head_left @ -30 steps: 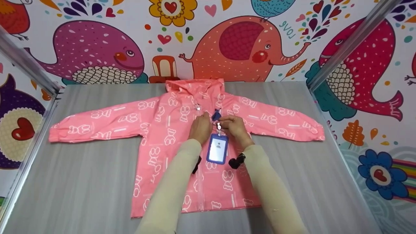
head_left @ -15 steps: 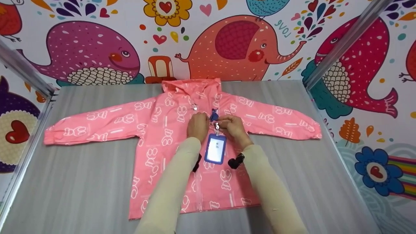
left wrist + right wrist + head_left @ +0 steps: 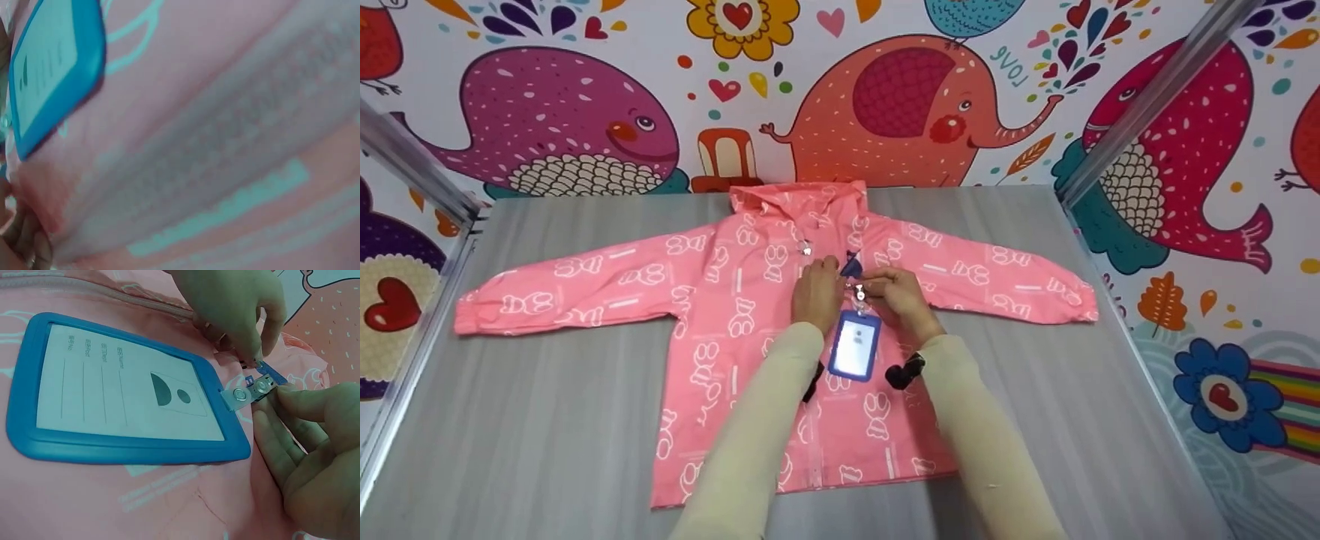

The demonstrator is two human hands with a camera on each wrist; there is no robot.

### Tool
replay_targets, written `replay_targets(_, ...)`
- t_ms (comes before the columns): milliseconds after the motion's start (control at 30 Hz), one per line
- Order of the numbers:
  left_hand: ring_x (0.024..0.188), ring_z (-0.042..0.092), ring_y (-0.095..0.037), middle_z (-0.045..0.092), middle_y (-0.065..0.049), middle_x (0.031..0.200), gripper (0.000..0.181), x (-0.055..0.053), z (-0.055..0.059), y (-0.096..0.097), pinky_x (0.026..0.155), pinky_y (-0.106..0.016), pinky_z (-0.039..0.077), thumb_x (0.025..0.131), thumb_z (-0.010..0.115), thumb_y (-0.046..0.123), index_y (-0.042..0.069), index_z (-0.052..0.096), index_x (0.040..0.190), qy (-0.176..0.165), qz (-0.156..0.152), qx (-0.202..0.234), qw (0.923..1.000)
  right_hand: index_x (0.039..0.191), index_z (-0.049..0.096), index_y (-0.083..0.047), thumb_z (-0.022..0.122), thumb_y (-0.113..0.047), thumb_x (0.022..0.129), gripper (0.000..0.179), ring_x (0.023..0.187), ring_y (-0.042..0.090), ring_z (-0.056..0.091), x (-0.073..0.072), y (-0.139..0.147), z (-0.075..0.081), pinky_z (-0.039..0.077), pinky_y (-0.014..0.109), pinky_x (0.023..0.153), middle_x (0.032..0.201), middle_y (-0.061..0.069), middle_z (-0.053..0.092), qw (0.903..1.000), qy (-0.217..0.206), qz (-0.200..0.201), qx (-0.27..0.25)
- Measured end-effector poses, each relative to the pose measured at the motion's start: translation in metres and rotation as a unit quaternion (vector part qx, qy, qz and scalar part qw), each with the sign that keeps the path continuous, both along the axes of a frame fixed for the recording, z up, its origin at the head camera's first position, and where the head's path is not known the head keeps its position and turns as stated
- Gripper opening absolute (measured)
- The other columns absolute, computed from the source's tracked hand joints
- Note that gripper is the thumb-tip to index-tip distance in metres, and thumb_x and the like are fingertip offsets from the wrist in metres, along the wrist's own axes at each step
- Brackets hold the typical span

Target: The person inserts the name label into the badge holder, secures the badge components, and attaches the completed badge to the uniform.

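A pink jacket with white line prints lies spread on the table, hood at the far end. On its chest rests a blue-framed badge holder with a white card. My right hand pinches the metal badge clip at the holder's top between thumb and fingers. Close beside it, my left hand has its fingers curled on the jacket front by the zipper, where the cloth is drawn up. A small dark blue piece shows just beyond the fingers; the fingertips partly hide it and the clip's mouth.
The grey wood-look table extends around the jacket. Metal posts stand at both back corners, before a wall printed with cartoon animals. A small silver charm sits on the jacket near the collar.
The badge holder has tilted slightly and shifted a little toward me. Less of the dark blue piece shows above the fingers. Both hands stay close together; the view has drifted slightly.
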State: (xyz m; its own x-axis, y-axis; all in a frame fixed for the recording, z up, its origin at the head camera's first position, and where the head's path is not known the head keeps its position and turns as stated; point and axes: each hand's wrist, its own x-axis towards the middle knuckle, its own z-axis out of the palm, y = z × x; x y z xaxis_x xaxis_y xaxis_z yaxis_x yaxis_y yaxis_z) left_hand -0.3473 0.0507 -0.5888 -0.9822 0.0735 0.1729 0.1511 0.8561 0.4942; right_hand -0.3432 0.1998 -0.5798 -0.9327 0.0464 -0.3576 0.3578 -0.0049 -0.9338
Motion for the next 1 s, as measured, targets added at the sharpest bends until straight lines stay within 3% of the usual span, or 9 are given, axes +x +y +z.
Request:
replay_targets(133,0.097,0.062,-0.03,0.064,-0.012,0.102,0.01,0.0,0.002,-0.005,0.085,-0.042,0.055,0.094,0.064,0.013,0.006,0.068,0.099,-0.024,0.004,0.026,0.9994,0.112,0.069,0.003,0.064,0.004,0.087,0.026,0.081,0.014,0.071,0.001,-0.002,0.001,0.06,0.025,0.075,0.103,0.014,0.076,0.9998,-0.011,0.008,0.012)
replay_targets(400,0.095,0.066,-0.035,0.066,-0.021,0.101,0.022,0.002,0.01,0.002,0.085,-0.043,0.057,0.091,0.061,0.006,-0.005,0.054,0.109,-0.016,-0.033,-0.032,0.9988,0.11,0.069,0.004,0.059,0.006,0.089,0.023,0.071,0.013,0.066,0.0,-0.001,0.005,0.057,0.023,0.065,0.091,0.008,0.075,0.998,0.015,0.041,0.046)
replay_targets(533,0.088,0.07,-0.036,0.07,-0.021,0.094,0.019,0.003,0.008,0.0,0.08,-0.045,0.058,0.087,0.064,-0.001,-0.003,0.055,0.105,-0.015,-0.03,0.018,0.9993,0.109,0.069,0.008,0.058,0.009,0.089,0.023,0.069,0.011,0.065,0.0,-0.001,0.007,0.056,0.023,0.065,0.092,0.013,0.076,0.9951,0.033,0.068,0.064)
replay_targets(667,0.094,0.069,-0.037,0.071,-0.021,0.099,0.021,0.003,0.009,-0.003,0.087,-0.045,0.056,0.089,0.059,-0.003,-0.003,0.062,0.11,-0.028,-0.032,0.076,0.9962,0.107,0.069,0.011,0.058,0.011,0.088,0.022,0.066,0.01,0.063,-0.001,-0.002,0.009,0.054,0.022,0.062,0.093,0.019,0.075,0.9919,0.052,0.081,0.083)
replay_targets(767,0.095,0.068,-0.037,0.071,-0.02,0.1,0.021,0.003,0.013,-0.003,0.089,-0.045,0.055,0.09,0.056,-0.002,-0.003,0.068,0.107,-0.04,-0.033,0.086,0.9949,0.104,0.071,0.01,0.058,0.01,0.087,0.021,0.065,0.01,0.062,-0.001,-0.003,0.01,0.053,0.021,0.059,0.093,0.02,0.074,0.9898,0.053,0.081,0.104)
replay_targets(1000,0.091,0.067,-0.033,0.069,-0.015,0.094,0.017,0.0,0.021,0.003,0.084,-0.044,0.056,0.089,0.057,0.003,0.002,0.074,0.088,-0.046,0.015,0.042,0.9979,0.1,0.075,0.005,0.06,0.007,0.085,0.021,0.068,0.011,0.064,-0.003,-0.006,0.016,0.055,0.022,0.061,0.092,0.016,0.075,0.9888,0.031,0.065,0.131)
